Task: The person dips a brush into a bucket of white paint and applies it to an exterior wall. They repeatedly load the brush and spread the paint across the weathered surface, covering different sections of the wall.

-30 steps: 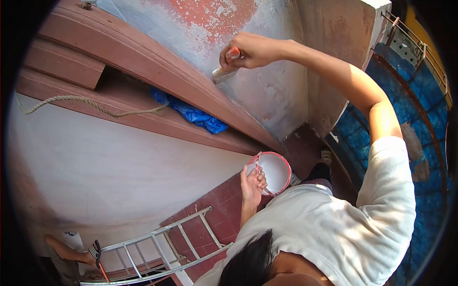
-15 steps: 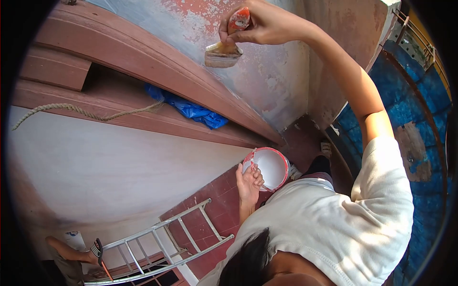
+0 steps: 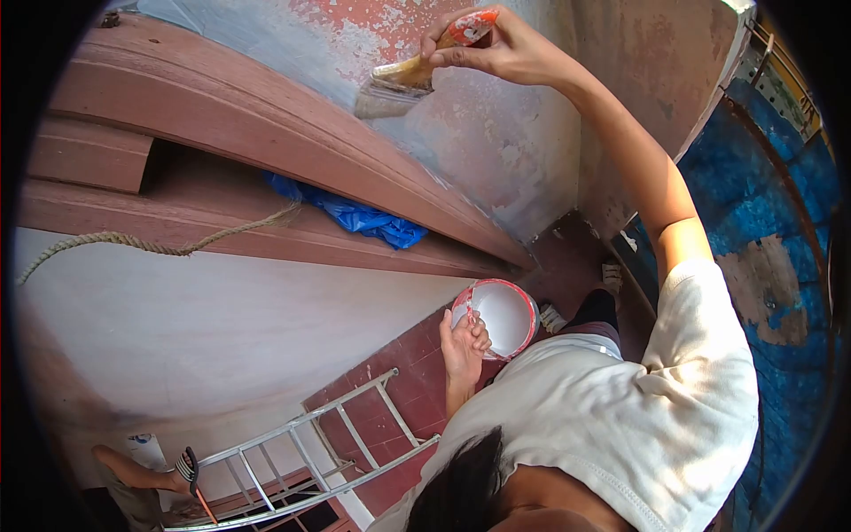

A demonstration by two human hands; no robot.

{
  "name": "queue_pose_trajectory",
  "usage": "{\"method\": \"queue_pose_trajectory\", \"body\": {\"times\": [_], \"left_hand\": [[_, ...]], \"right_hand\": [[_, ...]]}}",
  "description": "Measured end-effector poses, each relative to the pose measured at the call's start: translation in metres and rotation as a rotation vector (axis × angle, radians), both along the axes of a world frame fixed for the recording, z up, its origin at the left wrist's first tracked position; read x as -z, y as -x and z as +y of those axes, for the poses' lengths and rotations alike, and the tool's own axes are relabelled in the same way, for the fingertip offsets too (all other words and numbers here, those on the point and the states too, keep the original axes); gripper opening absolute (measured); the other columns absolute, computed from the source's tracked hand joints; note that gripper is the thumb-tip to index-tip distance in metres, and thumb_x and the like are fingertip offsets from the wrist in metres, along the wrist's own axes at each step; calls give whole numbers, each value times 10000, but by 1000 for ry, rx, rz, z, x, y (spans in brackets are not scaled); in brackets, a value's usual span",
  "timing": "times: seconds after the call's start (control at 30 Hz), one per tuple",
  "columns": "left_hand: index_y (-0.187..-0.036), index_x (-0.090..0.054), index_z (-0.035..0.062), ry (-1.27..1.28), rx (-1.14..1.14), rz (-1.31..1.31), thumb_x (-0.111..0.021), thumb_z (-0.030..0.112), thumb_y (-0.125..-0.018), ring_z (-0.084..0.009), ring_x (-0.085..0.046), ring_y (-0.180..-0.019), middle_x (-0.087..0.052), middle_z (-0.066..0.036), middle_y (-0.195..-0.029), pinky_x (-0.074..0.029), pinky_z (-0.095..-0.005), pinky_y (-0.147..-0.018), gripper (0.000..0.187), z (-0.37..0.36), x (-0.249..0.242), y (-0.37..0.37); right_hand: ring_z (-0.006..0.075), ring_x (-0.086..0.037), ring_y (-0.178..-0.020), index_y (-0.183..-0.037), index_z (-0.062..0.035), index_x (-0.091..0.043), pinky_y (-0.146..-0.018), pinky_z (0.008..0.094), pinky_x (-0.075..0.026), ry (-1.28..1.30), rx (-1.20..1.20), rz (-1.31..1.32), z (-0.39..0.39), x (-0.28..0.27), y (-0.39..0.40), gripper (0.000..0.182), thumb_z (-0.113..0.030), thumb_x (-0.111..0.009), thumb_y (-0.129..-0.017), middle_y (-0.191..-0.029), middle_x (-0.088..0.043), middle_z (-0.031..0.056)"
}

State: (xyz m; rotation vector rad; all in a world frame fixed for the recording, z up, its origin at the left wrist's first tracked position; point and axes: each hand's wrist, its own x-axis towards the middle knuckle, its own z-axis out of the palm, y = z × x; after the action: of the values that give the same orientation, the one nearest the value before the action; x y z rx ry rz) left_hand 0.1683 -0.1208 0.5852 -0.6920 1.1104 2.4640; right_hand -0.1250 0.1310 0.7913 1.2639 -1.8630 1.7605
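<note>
Gripped in my right hand (image 3: 501, 49) at the top of the view is a wide paintbrush (image 3: 403, 75) with a red-and-yellow, paint-spattered handle. Its bristles are at the patchy wall (image 3: 496, 151), just above the brown wooden ledge; they look pressed to the surface. Lower down, the fingers of my left hand (image 3: 464, 346) are curled at the rim of a white bucket (image 3: 507, 315), around its red handle. White paint shows inside the bucket, and its rim is red with white smears.
An aluminium ladder (image 3: 306, 452) leans at lower left, with another person's sandalled foot (image 3: 182, 474) on or beside it. A rope (image 3: 168, 248) and a blue plastic sheet (image 3: 355, 213) lie along the brown beam (image 3: 222, 115). Blue sheeting (image 3: 709, 204) hangs at right.
My right hand has tilted the paintbrush and moved its bristles left onto the wall. My left hand and the bucket have stayed nearly still.
</note>
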Motion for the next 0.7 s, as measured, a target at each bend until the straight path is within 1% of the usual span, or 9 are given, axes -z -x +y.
{"method": "queue_pose_trajectory", "body": {"times": [0.07, 0.17, 0.23, 0.3, 0.37, 0.43, 0.5, 0.6, 0.7], "left_hand": [[-954, -514, 73, 12, -2, 13, -371, 595, -933, -81, -358, -553, -412, 9, -702, -294, -218, -542, 542, 2, -1, 1], [-955, -515, 76, -2, -1, -3, -378, 593, -930, -78, -357, -552, -411, 13, -704, -296, -217, -543, 536, 2, 1, 3], [-957, -514, 74, -9, 6, 3, -379, 595, -928, -76, -355, -551, -411, 15, -706, -297, -216, -544, 539, 0, 5, 3], [-960, -513, 71, -4, 11, 4, -381, 596, -927, -74, -354, -549, -410, 17, -706, -299, -216, -544, 543, 1, 5, 4], [-965, -512, 67, 12, 20, -3, -381, 598, -926, -72, -353, -548, -409, 20, -706, -300, -217, -544, 548, 3, 4, 7], [-970, -512, 64, 11, 33, -1, -381, 600, -925, -73, -352, -547, -407, 20, -706, -302, -217, -545, 553, 4, 4, 11], [-972, -511, 62, 12, 45, -7, -381, 600, -925, -73, -351, -548, -405, 20, -706, -303, -218, -546, 555, 6, 4, 11], [-970, -510, 63, 11, 52, -12, -382, 599, -924, -75, -349, -549, -403, 19, -706, -306, -218, -547, 553, 7, 3, 11], [-967, -508, 64, 1, 51, -15, -384, 601, -922, -76, -350, -549, -402, 18, -705, -306, -217, -547, 552, 8, 4, 11]], "right_hand": [[146, -626, -684, -886, 9, -676, -644, 279, -489, 258, 35, 45, -1, -27, -19, 99, -37, -648, -803, -738, -673, 101], [124, -614, -892, -958, -16, -672, -857, 271, -509, 35, 36, 117, 15, -22, -33, 183, -179, -689, -876, -913, -670, 44], [111, -609, -815, -947, -7, -670, -731, 257, -516, -198, 41, 1, 16, 6, -28, 160, -144, -695, -866, -881, -668, 42], [110, -595, -775, -928, -2, -667, -701, 265, -496, -369, 48, -110, 12, 31, -26, 136, -112, -692, -852, -852, -675, 45], [115, -588, -755, -920, -3, -666, -689, 272, -487, -368, -5, -126, 0, 56, -16, 120, -90, -686, -840, -835, -680, 53], [122, -584, -740, -918, -4, -666, -680, 276, -481, -368, -41, -112, -6, 62, -7, 111, -73, -680, -831, -826, -683, 60], [130, -583, -728, -921, -6, -666, -673, 279, -477, -375, -60, -69, -15, 57, 0, 112, -61, -674, -825, -826, -686, 66], [137, -593, -742, -917, -9, -665, -686, 282, -484, -366, -46, 89, -18, 11, -2, 101, -47, -666, -824, -825, -684, 70], [132, -601, -747, -913, -15, -669, -700, 274, -493, -158, 92, 260, -10, -35, -18, 104, -68, -672, -824, -821, -685, 67]]}}
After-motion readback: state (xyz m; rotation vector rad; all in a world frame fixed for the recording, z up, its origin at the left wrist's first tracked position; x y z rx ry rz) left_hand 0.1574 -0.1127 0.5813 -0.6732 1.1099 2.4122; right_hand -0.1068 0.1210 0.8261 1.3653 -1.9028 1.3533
